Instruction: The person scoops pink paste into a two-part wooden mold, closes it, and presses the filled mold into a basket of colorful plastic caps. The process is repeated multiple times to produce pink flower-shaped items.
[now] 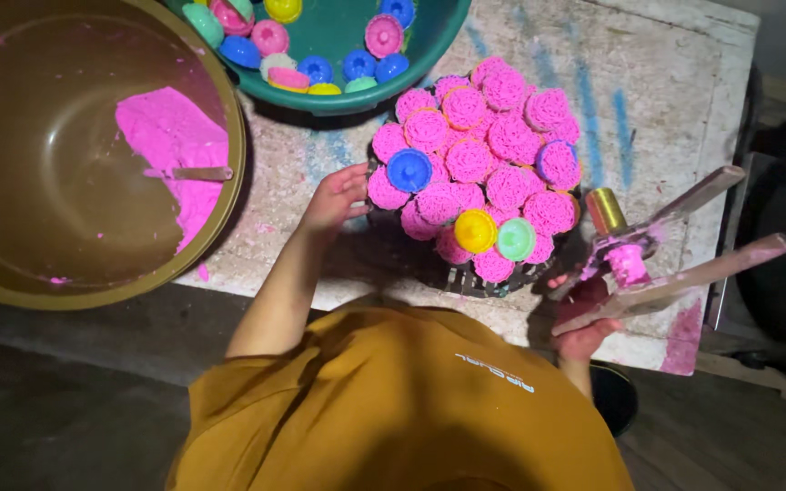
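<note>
Hands: left grip (337, 197) open beside three bare caps (476, 230); right grip (584, 318) clutches one press (657, 264).

The person wears a mustard-yellow short-sleeved shirt (393, 409) with small white lettering at the lower centre; both forearms are bare.

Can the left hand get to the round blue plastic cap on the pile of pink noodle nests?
Probably yes. The left hand rests at the pile's edge, right beside the round blue plastic cap, with nothing between them.
</note>
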